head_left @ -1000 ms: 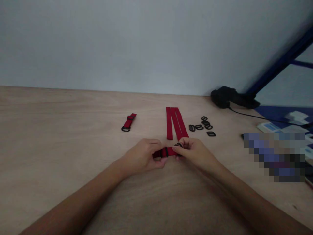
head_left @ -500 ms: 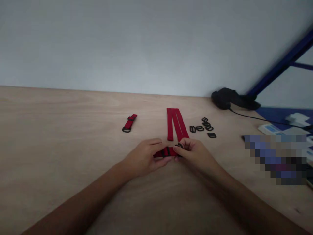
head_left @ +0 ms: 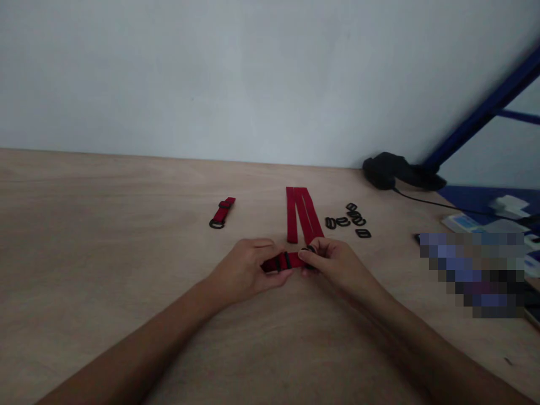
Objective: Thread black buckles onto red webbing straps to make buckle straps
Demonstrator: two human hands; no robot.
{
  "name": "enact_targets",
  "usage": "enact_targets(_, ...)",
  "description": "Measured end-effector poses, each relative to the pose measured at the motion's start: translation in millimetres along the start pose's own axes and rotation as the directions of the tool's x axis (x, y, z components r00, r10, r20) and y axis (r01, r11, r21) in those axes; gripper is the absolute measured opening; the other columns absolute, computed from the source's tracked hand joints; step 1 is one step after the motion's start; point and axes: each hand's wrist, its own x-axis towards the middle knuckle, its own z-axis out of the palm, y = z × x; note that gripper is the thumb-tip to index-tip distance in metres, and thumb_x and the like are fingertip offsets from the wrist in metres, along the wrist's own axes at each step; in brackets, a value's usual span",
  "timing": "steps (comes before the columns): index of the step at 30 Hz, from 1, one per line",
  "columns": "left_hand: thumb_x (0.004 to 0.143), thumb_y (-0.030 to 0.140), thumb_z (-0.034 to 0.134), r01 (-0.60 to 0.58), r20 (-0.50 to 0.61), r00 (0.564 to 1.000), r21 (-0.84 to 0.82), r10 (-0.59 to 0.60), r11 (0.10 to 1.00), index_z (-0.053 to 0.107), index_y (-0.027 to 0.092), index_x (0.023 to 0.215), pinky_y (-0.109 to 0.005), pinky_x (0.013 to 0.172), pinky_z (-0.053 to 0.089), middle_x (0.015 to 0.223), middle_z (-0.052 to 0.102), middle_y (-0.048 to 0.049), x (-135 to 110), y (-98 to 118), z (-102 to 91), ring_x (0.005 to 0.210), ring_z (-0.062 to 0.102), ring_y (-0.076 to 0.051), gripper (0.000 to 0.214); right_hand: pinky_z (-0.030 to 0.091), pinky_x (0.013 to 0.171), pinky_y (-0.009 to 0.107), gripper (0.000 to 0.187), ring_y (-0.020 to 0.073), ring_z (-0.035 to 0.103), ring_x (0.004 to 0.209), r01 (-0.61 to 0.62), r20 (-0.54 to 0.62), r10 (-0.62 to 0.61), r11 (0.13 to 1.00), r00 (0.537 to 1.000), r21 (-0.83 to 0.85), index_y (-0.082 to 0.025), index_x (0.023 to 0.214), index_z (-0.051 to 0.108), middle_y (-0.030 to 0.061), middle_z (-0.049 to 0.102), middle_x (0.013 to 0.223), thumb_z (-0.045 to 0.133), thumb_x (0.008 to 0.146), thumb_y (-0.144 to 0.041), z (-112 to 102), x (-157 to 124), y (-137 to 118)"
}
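Both hands meet over the wooden table [head_left: 105,264] on one short red strap [head_left: 283,262] that carries a black slider. My left hand [head_left: 244,270] pinches the strap's left end. My right hand [head_left: 333,261] is closed on the right end, where a black ring [head_left: 309,250] shows at its fingertips. Just beyond the hands lie several loose red straps [head_left: 300,215] side by side. A finished red strap with a black ring [head_left: 221,212] lies apart to the left.
Several loose black rings and sliders [head_left: 349,219] are scattered right of the straps. A black device [head_left: 390,169] with a cable sits at the wall. Papers and a blurred patch [head_left: 476,270] lie at the right edge, by a blue frame [head_left: 485,112].
Both hands stay on the strap with only small finger shifts; the view has drifted slightly.
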Motion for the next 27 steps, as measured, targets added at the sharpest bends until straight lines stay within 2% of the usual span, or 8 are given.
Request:
enact_targets(3, 0.086, 0.032, 0.061, 0.025, -0.003, 1.0, -0.002, -0.025, 1.0, 0.067, 0.018, 0.112, -0.022, 0.062, 0.047, 0.079, 0.067, -0.0034, -0.4, 0.3, 0.8, 0.066, 0.059, -0.013, 0.03, 0.041, 0.054, 0.024, 0.029, 0.013, 0.056, 0.052, 0.014, -0.022, -0.014, 0.999, 1.0, -0.031, -0.02, 0.06, 0.048, -0.0018, 0.062, 0.054, 0.068, 0.072, -0.038, 0.3, -0.5, -1.1)
enact_targets(7, 0.083, 0.03, 0.063, 0.047, -0.002, 0.999, -0.067, -0.047, 0.997, 0.062, 0.019, 0.117, -0.024, 0.074, 0.049, 0.097, 0.071, -0.0052, -0.9, 0.3, 2.6, 0.078, 0.064, -0.015, 0.036, 0.041, 0.054, 0.024, 0.029, 0.0125, 0.057, 0.052, 0.018, 0.009, -0.018, 1.0, 1.0, -0.017, -0.02, 0.061, 0.048, -0.0022, 0.062, 0.055, 0.068, 0.072, -0.038, 1.2, -0.9, -2.2)
enact_targets(10, 0.079, 0.028, 0.064, 0.145, 0.072, 0.988, -0.131, -0.137, 0.981, 0.062, 0.019, 0.107, -0.021, 0.064, 0.047, 0.081, 0.069, 0.0, -1.3, 0.9, 3.4, 0.065, 0.061, -0.012, 0.029, 0.041, 0.054, 0.023, 0.027, 0.0121, 0.057, 0.051, 0.027, 0.041, -0.026, 1.0, 0.999, -0.008, -0.02, 0.061, 0.047, -0.0028, 0.062, 0.054, 0.067, 0.072, -0.035, 2.6, -1.2, -2.4)
enact_targets(13, 0.076, 0.026, 0.064, 0.219, 0.116, 0.972, -0.154, -0.203, 0.963, 0.059, 0.019, 0.094, -0.018, 0.053, 0.04, 0.064, 0.061, 0.0048, -1.1, 3.0, 4.5, 0.053, 0.052, -0.009, 0.02, 0.041, 0.054, 0.023, 0.025, 0.012, 0.058, 0.052, 0.026, 0.066, -0.026, 1.0, 0.997, 0.001, -0.02, 0.061, 0.049, -0.0027, 0.063, 0.055, 0.066, 0.073, -0.033, 3.7, -1.7, -2.3)
enact_targets(19, 0.072, 0.024, 0.063, 0.244, 0.108, 0.967, -0.165, -0.229, 0.956, 0.056, 0.018, 0.085, -0.017, 0.05, 0.036, 0.058, 0.054, 0.0066, 0.6, 8.3, 5.1, 0.05, 0.046, -0.007, 0.015, 0.04, 0.053, 0.022, 0.025, 0.0114, 0.056, 0.05, 0.016, 0.063, -0.015, 1.0, 0.998, -0.014, -0.02, 0.06, 0.049, -0.004, 0.06, 0.051, 0.066, 0.073, -0.032, 4.2, -4.8, -6.7)
enact_targets(23, 0.074, 0.022, 0.063, 0.249, 0.148, 0.964, -0.198, -0.223, 0.948, 0.054, 0.018, 0.085, -0.018, 0.051, 0.035, 0.059, 0.054, 0.0064, 0.9, 9.5, 0.3, 0.051, 0.046, -0.008, 0.015, 0.04, 0.053, 0.022, 0.024, 0.0114, 0.056, 0.05, 0.012, 0.039, -0.011, 0.999, 0.999, -0.03, -0.019, 0.06, 0.049, -0.0035, 0.06, 0.051, 0.066, 0.073, -0.032, 5.3, -6.3, -9.3)
enact_targets(25, 0.075, 0.023, 0.063, 0.264, 0.18, 0.958, -0.242, -0.224, 0.934, 0.055, 0.018, 0.088, -0.019, 0.053, 0.037, 0.064, 0.057, 0.0048, 0.7, 7.4, -1.8, 0.055, 0.049, -0.009, 0.016, 0.04, 0.053, 0.022, 0.024, 0.0113, 0.055, 0.05, 0.016, 0.031, -0.015, 0.999, 0.999, -0.036, -0.019, 0.06, 0.049, -0.0034, 0.061, 0.051, 0.066, 0.073, -0.032, 4.8, -5.8, -8.7)
enact_targets(27, 0.077, 0.024, 0.065, 0.3, 0.209, 0.949, -0.362, -0.237, 0.883, 0.055, 0.018, 0.093, -0.02, 0.058, 0.041, 0.073, 0.062, 0.0021, 0.4, 2.7, -2.5, 0.063, 0.054, -0.011, 0.019, 0.04, 0.053, 0.022, 0.026, 0.0115, 0.056, 0.05, 0.032, 0.012, -0.031, 0.998, 0.999, -0.05, -0.02, 0.059, 0.048, -0.0032, 0.061, 0.051, 0.066, 0.074, -0.033, 3.2, -4.5, -7.6)
